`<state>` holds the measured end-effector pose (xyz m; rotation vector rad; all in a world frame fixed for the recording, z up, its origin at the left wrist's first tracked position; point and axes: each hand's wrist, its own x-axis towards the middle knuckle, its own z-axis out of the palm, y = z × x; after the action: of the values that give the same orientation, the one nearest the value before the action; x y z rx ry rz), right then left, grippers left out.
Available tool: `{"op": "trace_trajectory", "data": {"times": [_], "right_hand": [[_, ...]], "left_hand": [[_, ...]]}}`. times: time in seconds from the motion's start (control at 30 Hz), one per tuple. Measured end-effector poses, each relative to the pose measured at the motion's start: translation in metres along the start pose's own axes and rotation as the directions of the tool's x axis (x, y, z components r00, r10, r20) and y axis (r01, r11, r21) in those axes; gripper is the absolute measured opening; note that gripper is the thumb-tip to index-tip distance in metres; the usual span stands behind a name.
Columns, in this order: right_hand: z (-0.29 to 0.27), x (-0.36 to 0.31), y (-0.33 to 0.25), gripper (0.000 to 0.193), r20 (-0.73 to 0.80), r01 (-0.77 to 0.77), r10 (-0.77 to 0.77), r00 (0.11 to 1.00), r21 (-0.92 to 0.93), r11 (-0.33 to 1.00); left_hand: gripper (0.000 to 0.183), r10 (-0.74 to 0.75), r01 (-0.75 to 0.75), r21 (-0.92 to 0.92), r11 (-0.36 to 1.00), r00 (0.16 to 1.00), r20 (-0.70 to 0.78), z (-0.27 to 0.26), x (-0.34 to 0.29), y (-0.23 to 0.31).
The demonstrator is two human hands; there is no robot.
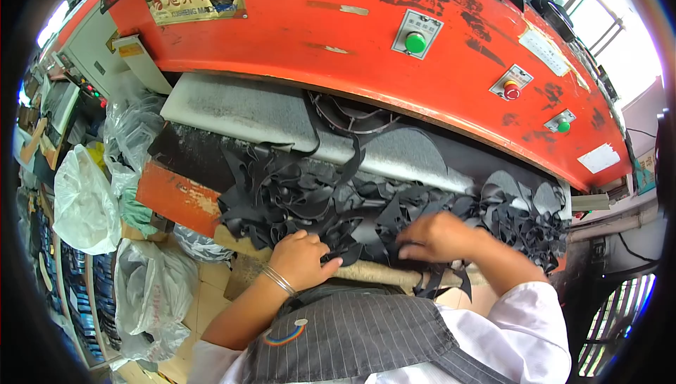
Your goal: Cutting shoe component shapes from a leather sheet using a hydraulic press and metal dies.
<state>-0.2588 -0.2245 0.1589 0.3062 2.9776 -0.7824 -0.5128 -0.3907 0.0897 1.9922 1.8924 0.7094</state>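
Note:
A long heap of black leather-like offcut strips [310,190] lies along the front of the machine bed. My left hand [301,261], with bangles on its wrist, rests at the near edge of the heap. Its thumb sticks out to the right, apart from the bent fingers, whose tips are partly lost among the strips. Over the middle of the heap is my right hand [440,238], slightly blurred, its fingers curved and pointing left, with nothing visible in them. Behind the heap, a black sheet [408,148] lies on a white cutting board [204,102].
A red machine beam [303,32] with green buttons [415,43] and a red button [511,91] spans the far side. Beneath it sits a curved metal cutting die [355,122]. Plastic bags [88,201] hang at left. A padded tan edge [373,271] runs before my apron.

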Motion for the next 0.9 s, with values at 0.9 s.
{"op": "trace_trajectory", "data": {"times": [0.9], "right_hand": [[-0.188,0.151,0.218,0.014,-0.557,-0.416,0.056,0.828,-0.546,0.727]], "left_hand": [[0.03,0.053,-0.06,-0.022,0.998,0.969,-0.241,0.039,0.227,-0.139]]}}
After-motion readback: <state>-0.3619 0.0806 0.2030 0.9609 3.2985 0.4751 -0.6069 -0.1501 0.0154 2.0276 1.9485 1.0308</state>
